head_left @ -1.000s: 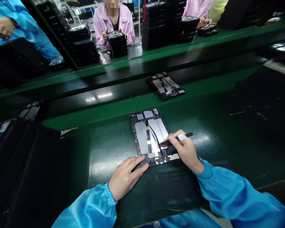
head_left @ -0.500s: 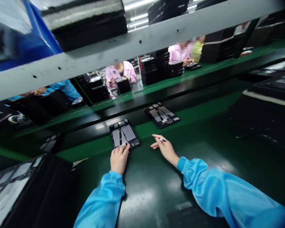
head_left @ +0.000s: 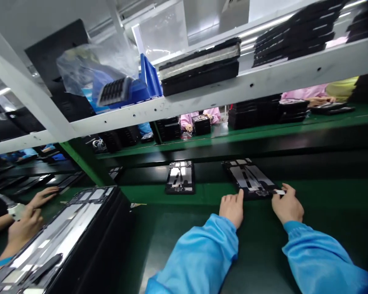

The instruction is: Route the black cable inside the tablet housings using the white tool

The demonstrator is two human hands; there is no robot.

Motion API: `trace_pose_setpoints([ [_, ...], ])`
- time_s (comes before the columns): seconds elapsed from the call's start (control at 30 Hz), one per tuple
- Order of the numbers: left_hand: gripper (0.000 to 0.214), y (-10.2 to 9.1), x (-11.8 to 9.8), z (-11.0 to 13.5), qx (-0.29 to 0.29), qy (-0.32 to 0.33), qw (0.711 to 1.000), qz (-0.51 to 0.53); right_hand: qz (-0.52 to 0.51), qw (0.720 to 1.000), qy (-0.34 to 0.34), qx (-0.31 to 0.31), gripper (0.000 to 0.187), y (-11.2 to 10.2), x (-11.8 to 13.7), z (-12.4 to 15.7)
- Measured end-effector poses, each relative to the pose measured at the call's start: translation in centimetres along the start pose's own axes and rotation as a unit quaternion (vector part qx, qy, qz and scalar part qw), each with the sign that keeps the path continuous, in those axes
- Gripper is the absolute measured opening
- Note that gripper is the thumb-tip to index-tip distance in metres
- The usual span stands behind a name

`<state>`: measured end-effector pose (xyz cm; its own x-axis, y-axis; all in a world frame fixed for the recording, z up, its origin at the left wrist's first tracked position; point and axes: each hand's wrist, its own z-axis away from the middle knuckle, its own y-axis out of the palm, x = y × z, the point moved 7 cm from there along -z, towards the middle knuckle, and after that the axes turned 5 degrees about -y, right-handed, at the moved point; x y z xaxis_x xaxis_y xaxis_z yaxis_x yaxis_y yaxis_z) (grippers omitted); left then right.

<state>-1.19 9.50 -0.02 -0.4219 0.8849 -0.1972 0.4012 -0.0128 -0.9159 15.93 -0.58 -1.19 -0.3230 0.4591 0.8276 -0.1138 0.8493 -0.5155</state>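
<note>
An opened tablet (head_left: 248, 177), with grey battery panels and dark flat cables showing, lies slanted across the black strip and its green border. My left hand (head_left: 232, 207) is at its near left corner, fingers together and the index finger reaching onto the edge; the thumb is hidden. At the near right corner my right hand (head_left: 288, 206) has its fingers closed around a small white pen-like tool (head_left: 279, 192), held against the tablet's edge. A second opened tablet (head_left: 180, 177) lies apart to the left, with neither hand on it.
On the left stands a tall stack of opened tablets (head_left: 79, 220), with a co-worker's hand (head_left: 26, 224) beyond it. A white shelf beam (head_left: 202, 92) crosses above, carrying a blue bin (head_left: 150, 77) and black stacks. People in pink sleeves (head_left: 213, 114) work across the bench.
My left hand has left the left tablet and is now at the right one. My right hand has come to that tablet's right corner, tool still in it. The view has swung left.
</note>
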Motion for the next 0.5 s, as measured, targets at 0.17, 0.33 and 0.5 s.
trace_pose_setpoints([
  [0.17,0.05,-1.1,1.1,0.0,0.016,-0.09,0.993,0.08,-0.032,0.999,0.019,-0.014,0.052,-2.0,0.3,1.9],
  [0.33,0.045,-3.5,2.9,5.1,0.043,-0.16,0.974,0.155,-0.13,0.987,-0.028,0.084,0.045,-3.2,0.1,6.2],
  [0.5,0.074,-5.3,3.5,14.4,0.132,-0.115,0.961,0.216,-0.114,0.959,-0.14,0.219,0.056,-5.4,-2.4,13.0],
])
